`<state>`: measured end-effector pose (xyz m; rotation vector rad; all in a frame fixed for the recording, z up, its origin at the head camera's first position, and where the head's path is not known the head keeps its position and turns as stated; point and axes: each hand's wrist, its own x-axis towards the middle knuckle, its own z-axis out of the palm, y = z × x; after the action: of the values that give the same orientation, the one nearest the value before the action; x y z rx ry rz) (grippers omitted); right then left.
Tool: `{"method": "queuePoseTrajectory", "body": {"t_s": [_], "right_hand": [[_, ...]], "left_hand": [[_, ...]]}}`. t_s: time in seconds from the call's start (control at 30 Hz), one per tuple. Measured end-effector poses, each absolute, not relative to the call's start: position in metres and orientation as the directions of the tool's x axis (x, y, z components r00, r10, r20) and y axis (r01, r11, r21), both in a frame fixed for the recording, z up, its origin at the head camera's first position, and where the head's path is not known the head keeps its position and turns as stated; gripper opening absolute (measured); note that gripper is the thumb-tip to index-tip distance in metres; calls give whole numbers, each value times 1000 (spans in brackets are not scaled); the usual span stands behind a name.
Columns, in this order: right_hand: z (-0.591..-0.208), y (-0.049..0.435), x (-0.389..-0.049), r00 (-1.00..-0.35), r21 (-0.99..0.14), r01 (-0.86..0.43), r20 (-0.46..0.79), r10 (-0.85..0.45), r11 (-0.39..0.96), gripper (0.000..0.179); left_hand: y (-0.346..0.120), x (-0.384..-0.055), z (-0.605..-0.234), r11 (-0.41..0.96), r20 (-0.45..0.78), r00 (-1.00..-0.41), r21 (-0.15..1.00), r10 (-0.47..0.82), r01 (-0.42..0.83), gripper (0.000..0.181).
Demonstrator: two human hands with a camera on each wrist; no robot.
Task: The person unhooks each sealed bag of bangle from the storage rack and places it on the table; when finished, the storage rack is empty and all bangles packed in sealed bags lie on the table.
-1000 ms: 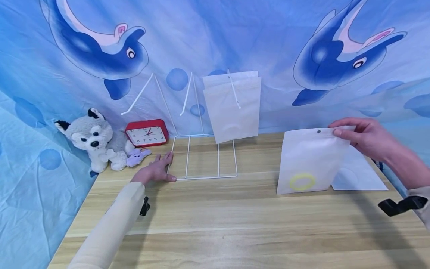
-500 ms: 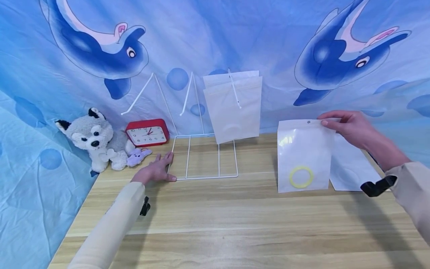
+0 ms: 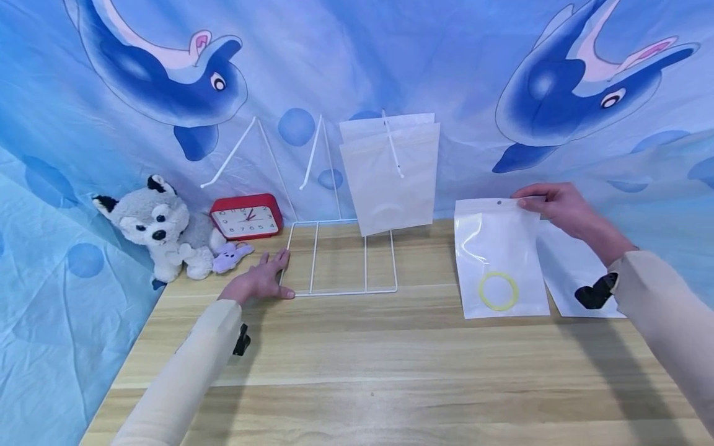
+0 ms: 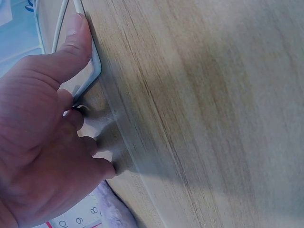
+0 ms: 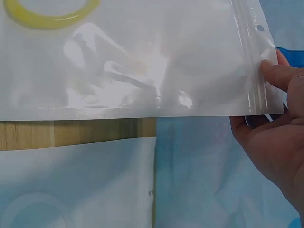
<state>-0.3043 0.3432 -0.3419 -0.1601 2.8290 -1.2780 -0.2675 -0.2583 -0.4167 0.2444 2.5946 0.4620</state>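
My right hand (image 3: 558, 207) pinches the top right corner of a white zip-lock bag (image 3: 474, 254) with a hang hole. Through the bag's clear front shows a yellow ring (image 3: 516, 297); the bag hangs almost upright over the right of the table. On the left, my left hand (image 3: 259, 282) rests on the near left corner of a white wire display rack (image 3: 340, 293). Its thumb (image 4: 78, 40) lies over the wire, the other fingers spread along the side. Two white bags (image 3: 398, 186) hang from the rack's right hook (image 3: 393, 145); the other two hooks hold nothing.
Behind my right hand another white bag (image 3: 569, 272) lies at the table's right, partly covered by the sleeve. A red clock (image 3: 248, 217), a husky plush (image 3: 162, 229) and a small purple plush (image 3: 231, 256) stand left of the rack. A dolphin-print cloth (image 3: 446, 56) backs the table (image 3: 357, 371).
My right hand has brought the bag leftward, and its front has turned more toward the head camera, showing the ring clearly. The left hand stays on the rack.
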Motion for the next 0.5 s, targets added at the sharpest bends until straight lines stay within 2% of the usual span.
{"method": "queuePoseTrajectory", "body": {"t_s": [0.5], "right_hand": [[-374,342,-335,-996,-759,-20,-40,-77,651,40]], "left_hand": [[-258,-268,-416,925,-422,-864,363,275,117,106]]}}
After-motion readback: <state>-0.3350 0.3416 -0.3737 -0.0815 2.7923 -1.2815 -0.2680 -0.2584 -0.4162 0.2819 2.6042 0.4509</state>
